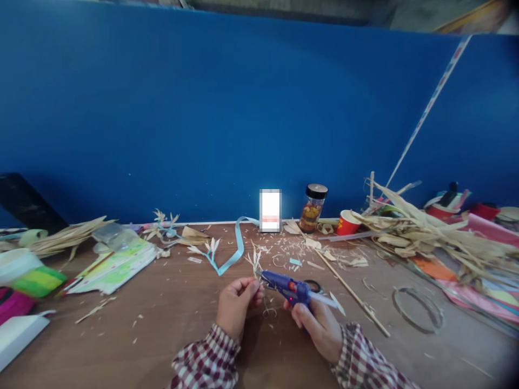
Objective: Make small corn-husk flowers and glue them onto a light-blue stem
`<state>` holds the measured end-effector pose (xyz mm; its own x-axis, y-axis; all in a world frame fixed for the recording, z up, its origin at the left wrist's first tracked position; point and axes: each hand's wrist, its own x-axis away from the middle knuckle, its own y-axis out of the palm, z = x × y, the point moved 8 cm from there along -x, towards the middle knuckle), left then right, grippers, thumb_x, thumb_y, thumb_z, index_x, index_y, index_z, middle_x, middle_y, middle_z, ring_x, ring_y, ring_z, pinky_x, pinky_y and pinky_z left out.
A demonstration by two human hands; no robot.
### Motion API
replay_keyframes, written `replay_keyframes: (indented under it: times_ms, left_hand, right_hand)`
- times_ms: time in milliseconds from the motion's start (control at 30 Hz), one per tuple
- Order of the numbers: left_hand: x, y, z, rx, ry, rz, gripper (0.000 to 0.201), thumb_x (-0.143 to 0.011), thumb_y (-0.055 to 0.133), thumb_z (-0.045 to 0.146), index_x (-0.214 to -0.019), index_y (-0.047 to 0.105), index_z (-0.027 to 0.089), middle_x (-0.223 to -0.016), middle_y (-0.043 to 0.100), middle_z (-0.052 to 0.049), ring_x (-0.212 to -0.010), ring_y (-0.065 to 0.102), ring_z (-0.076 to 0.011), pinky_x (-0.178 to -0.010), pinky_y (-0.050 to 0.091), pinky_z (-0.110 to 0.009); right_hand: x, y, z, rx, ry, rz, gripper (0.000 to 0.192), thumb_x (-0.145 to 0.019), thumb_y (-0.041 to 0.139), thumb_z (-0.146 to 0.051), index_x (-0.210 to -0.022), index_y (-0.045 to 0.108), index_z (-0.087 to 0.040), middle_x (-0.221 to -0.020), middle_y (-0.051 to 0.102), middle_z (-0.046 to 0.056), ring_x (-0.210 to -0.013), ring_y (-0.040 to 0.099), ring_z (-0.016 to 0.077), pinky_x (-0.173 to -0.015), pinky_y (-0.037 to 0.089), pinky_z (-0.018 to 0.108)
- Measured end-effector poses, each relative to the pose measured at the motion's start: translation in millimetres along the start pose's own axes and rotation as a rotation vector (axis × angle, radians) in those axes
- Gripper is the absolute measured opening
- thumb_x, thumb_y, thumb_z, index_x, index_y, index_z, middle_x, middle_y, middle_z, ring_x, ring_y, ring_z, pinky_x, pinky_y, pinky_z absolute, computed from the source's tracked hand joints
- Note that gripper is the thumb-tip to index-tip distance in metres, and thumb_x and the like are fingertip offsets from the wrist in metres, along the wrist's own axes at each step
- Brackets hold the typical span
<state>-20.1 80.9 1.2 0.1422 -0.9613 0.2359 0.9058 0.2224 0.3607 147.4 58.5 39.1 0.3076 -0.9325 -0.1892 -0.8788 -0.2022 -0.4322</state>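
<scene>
My left hand [240, 299] pinches a small husk flower [254, 262] by its base, its pale pointed petals standing up above the fingertips. A thin curled strand [269, 312] hangs below the fingers. In my right hand [318, 323] is a blue hot glue gun [284, 286], with a translucent glue stick [323, 300] poking out of its back and a small red light showing. The nozzle points left and is close to the flower's base; whether it touches, I cannot tell. Beyond lies another husk flower [211, 247] on a stem tied with light blue ribbon [239, 244].
Husk scraps litter the brown table [162, 346]. A dark-lidded jar [313, 208], a red paper cup [347, 222] and a heap of dried husks [405, 221] stand at the back right. A stick [352, 294] and wire coil [418, 309] lie right; a painted pad [113, 265] lies left. Behind rises a blue partition [227, 119].
</scene>
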Motion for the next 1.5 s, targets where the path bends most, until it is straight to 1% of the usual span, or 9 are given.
replay_keyframes:
  times_ms: [333,500,600,800,1100,1233,1500]
  left_hand:
    - [-1.0,-1.6,-5.9,0.001,-0.032,-0.001,0.026,-0.058,0.071,0.029,-0.073,0.062,0.010,-0.060,0.064,-0.003,-0.051,0.055,-0.0081,-0.049,0.046,-0.019]
    - [-1.3,-1.0,-3.0,0.000,0.001,-0.010,0.025,-0.060,0.069,0.029,-0.074,0.062,0.009,-0.060,0.064,-0.003,-0.051,0.055,-0.0080,-0.050,0.046,-0.019]
    - [-0.7,-0.8,-2.2,-0.007,-0.003,-0.002,0.025,-0.060,0.069,0.029,-0.073,0.062,0.009,-0.059,0.064,-0.002,-0.050,0.054,-0.0076,-0.049,0.046,-0.018]
    - [-0.1,-0.7,-3.4,-0.015,-0.016,0.011,0.024,-0.058,0.071,0.028,-0.072,0.062,0.010,-0.058,0.064,-0.002,-0.050,0.055,-0.0080,-0.049,0.046,-0.019]
    - [0.0,-1.1,-2.9,-0.027,-0.010,0.003,0.025,-0.060,0.070,0.028,-0.073,0.062,0.009,-0.060,0.064,-0.003,-0.051,0.055,-0.0081,-0.050,0.046,-0.019]
    - [0.2,0.0,-2.9,-0.011,-0.014,0.001,0.025,-0.060,0.069,0.029,-0.074,0.062,0.009,-0.060,0.063,-0.003,-0.050,0.054,-0.0075,-0.050,0.046,-0.019]
    - [0.2,1.4,-3.0,0.022,-0.007,-0.019,0.026,-0.059,0.070,0.029,-0.074,0.063,0.009,-0.062,0.063,-0.004,-0.051,0.053,-0.0077,-0.049,0.045,-0.019]
  right_hand:
    - [1.2,1.2,6.6,-0.050,0.005,-0.001,0.035,-0.086,0.033,-0.042,-0.088,0.056,-0.015,-0.059,0.048,-0.001,-0.055,0.046,0.0125,-0.055,0.036,0.025]
    - [-0.6,2.6,5.2,-0.037,-0.005,-0.024,0.035,-0.086,0.033,-0.042,-0.086,0.056,-0.015,-0.061,0.049,0.000,-0.057,0.046,0.0125,-0.056,0.036,0.025]
    - [0.0,3.4,5.3,-0.026,-0.003,-0.038,0.035,-0.086,0.034,-0.041,-0.086,0.056,-0.015,-0.062,0.049,0.000,-0.059,0.047,0.0129,-0.057,0.036,0.025]
    - [2.1,2.6,6.8,-0.042,0.004,-0.012,0.036,-0.086,0.032,-0.043,-0.087,0.055,-0.015,-0.059,0.048,-0.001,-0.054,0.045,0.0119,-0.054,0.035,0.025]
    - [-0.3,0.9,2.1,-0.010,-0.004,-0.004,0.039,-0.085,0.032,-0.044,-0.083,0.057,-0.015,-0.060,0.050,0.000,-0.057,0.047,0.0128,-0.056,0.036,0.025]
    - [-0.4,0.5,4.1,-0.062,0.020,-0.002,0.040,-0.085,0.031,-0.045,-0.085,0.055,-0.014,-0.056,0.046,-0.001,-0.052,0.044,0.0116,-0.052,0.035,0.024]
    - [-1.2,3.4,3.7,-0.100,0.028,-0.031,0.040,-0.085,0.031,-0.046,-0.086,0.054,-0.013,-0.056,0.045,-0.001,-0.052,0.042,0.0112,-0.050,0.034,0.024]
